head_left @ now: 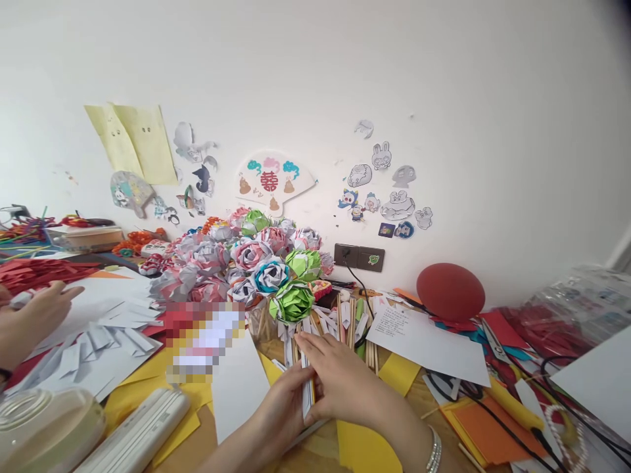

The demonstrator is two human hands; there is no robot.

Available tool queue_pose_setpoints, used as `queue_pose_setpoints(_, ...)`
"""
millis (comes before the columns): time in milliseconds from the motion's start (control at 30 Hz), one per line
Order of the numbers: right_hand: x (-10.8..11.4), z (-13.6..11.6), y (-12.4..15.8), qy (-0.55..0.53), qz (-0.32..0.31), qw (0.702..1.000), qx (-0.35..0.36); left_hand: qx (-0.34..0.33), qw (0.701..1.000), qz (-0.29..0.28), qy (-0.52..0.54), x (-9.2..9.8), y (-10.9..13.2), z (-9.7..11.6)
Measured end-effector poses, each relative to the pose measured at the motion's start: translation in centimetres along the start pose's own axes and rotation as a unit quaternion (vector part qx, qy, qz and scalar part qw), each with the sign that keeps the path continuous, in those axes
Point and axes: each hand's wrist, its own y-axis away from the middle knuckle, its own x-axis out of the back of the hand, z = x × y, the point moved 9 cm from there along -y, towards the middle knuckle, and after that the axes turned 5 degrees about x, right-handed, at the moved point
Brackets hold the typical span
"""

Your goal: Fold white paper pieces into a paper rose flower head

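My left hand (283,402) and my right hand (340,376) meet at the front middle of the table. Between them they grip a narrow folded paper strip (306,389), white with a thin yellowish edge, held nearly upright. My left fingers and thumb press on its left side. My right fingers reach over its top, and the right thumb is at its lower right. Part of the strip is hidden by the fingers. Just behind stands a bunch of folded paper flowers, with a green paper flower (292,302) closest to my hands. A white sheet (231,381) lies left.
A co-worker's hands (39,309) are at far left, near white paper strips (93,348). A power strip (140,433) and a lidded container (49,424) stand front left. To the right are a red balloon (450,291), scissors (494,338), a written sheet (424,341) and black cables.
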Motion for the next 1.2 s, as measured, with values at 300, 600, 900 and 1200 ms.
queue_pose_setpoints(300,-0.8,0.1,0.1,-0.006,-0.018,1.0,0.009,0.002,1.0,-0.009,0.019,0.6,-0.3,-0.3)
queue_pose_setpoints(600,0.0,-0.4,0.1,0.0,-0.005,1.0,0.03,0.042,0.997,-0.042,0.055,0.2,-0.4,-0.9)
queue_pose_setpoints(900,-0.7,-1.0,0.0,-0.009,-0.004,0.999,0.046,0.055,0.995,0.044,0.064,1.5,-0.5,-1.1)
queue_pose_setpoints(1200,0.6,0.3,1.2,-0.062,-0.027,0.998,0.012,0.108,0.991,0.023,0.079,1.6,-0.8,-1.5)
